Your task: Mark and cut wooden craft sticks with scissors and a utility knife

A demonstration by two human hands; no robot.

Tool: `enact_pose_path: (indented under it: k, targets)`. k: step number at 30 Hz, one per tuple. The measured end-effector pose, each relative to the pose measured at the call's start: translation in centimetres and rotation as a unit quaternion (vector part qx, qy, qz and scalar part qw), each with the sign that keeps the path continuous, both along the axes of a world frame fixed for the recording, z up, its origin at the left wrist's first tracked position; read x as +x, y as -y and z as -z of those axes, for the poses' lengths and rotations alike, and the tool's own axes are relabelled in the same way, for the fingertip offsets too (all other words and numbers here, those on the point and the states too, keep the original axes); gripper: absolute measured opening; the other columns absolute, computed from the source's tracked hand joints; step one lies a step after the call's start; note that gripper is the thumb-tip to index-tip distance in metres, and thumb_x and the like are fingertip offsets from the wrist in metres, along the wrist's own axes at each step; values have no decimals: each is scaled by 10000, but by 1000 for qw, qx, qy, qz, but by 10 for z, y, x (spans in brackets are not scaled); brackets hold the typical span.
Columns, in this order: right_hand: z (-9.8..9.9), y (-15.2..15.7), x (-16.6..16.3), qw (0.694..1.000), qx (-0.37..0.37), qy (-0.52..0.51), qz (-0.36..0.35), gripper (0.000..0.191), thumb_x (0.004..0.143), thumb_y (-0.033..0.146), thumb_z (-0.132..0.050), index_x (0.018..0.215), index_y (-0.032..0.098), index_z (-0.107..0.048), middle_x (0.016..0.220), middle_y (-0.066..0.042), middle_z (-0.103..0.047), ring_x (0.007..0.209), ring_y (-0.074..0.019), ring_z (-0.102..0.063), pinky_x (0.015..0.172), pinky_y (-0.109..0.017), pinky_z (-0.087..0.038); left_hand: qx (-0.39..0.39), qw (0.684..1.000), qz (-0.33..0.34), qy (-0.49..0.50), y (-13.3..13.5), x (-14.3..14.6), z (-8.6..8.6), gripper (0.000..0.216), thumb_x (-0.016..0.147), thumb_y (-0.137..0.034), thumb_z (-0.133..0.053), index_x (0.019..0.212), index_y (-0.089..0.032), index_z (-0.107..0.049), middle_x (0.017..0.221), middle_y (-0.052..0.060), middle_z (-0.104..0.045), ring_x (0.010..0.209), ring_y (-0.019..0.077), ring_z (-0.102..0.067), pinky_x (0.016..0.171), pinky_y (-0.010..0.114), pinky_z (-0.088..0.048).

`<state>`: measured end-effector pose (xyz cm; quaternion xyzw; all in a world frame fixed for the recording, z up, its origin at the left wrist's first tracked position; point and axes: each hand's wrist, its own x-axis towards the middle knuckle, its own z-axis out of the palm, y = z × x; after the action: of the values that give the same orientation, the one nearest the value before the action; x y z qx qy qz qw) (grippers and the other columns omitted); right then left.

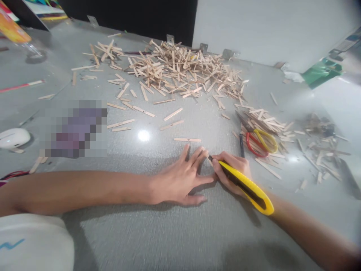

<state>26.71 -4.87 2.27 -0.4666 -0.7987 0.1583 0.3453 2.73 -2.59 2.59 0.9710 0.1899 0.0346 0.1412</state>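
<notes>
Holds yellow utility knife (244,184) in grip of right hand (239,163), just right of left hand (180,182); spreads left grip wide on desk (135,233), at near side of 1 wooden stick (187,139).

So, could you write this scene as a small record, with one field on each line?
Left hand: fingers spread on the grey table
Right hand: grips a yellow cutter, its tip beside the left hand
Single stick: just beyond the left hand
Stick heap: far side of the table
Scissors: red and yellow handles, beyond the right hand
Mouse: white, at the picture's left edge
</notes>
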Motion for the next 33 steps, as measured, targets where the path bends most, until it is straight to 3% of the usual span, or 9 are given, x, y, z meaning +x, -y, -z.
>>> enact_pose_path:
  k: [29,33]
  targets:
    - [2,1,4,999,-37,-28,6,180,1071,216,-630,906,280,-666,675,19,-666,497,-171,-608,527,-307,-529,-8,1000,-1,9,0,-2,3,606,1042,-602,-649,1544,-264,-673,1805,267,-357,1658,624,-261,1221,917,-216]
    - [-7,5,2,998,-39,-54,21,143,1084,258,-636,959,263,-705,680,10,-691,501,-168,-624,509,-310,-503,-22,999,12,31,-2,-4,9,734,1045,-672,-615,1649,-258,-568,1828,286,-283,1664,638,-225,1216,923,-211]
